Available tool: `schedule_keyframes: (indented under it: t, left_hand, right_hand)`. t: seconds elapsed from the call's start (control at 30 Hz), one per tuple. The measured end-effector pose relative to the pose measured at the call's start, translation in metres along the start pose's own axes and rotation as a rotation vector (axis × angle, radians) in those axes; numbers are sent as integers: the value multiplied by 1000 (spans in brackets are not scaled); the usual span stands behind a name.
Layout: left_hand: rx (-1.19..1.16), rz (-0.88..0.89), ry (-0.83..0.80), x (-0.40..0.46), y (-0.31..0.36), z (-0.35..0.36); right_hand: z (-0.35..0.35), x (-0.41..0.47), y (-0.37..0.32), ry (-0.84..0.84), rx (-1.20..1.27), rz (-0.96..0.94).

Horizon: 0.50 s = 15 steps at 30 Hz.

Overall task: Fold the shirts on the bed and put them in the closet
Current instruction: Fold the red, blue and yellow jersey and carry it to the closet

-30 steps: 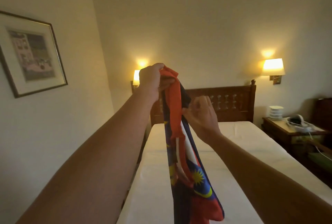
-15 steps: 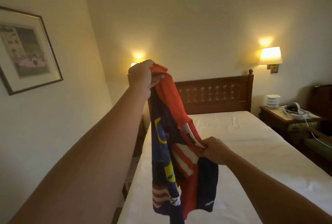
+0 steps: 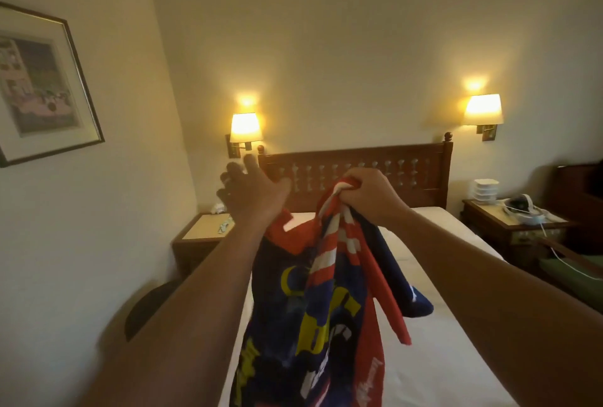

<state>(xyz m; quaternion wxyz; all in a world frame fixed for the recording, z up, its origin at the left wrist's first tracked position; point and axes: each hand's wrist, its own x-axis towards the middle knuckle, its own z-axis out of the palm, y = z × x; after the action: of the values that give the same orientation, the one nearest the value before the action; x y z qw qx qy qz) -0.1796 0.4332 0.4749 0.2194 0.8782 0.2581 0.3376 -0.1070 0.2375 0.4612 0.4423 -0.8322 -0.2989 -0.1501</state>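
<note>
A shirt in dark blue, red, white and yellow hangs in the air over the white bed. My right hand grips a bunched red-and-white part of it at the top. My left hand is raised just left of the shirt, fingers spread and blurred, holding nothing. The red edge of the shirt lies against the left wrist. The shirt's lower end runs out of the frame.
A wooden headboard stands behind the hands, with lit wall lamps on both sides. A nightstand sits left of the bed, another with small items on the right. A framed picture hangs on the left wall.
My left hand has let go of the shirt's top and opened. My right hand has risen from mid-shirt and now holds the shirt up by itself. The view has tilted down.
</note>
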Motion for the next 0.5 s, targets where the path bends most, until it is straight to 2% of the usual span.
schedule_keyframes:
  t: [0.03,0.1,0.13,0.17,0.27,0.37,0.43,0.5]
  left_hand:
    - [-147,105,-120,-8,10,2]
    - [-524,201,-559,-21,27,11]
    - [-606,205,-726,-25,29,15]
    - [-632,203,-800,-28,28,20]
    - [-581,227,-727,-27,18,30]
    - [-506,281,-634,-24,13,32]
    - [-526,244,-606,-20,10,32]
    - [-533,224,-595,-17,5,31]
  right_hand:
    - [-1,3,-6,-22,15,-29]
    - [-4,9,-16,-51,25,-83]
    - [-6,11,-18,-58,16,-100]
    - [-7,11,-19,-66,7,-106]
    - [-12,4,-9,-122,30,-49]
    - [-9,-22,27,-410,177,182]
    - [2,-44,56,-563,86,389]
    - [12,-60,79,-548,-3,491]
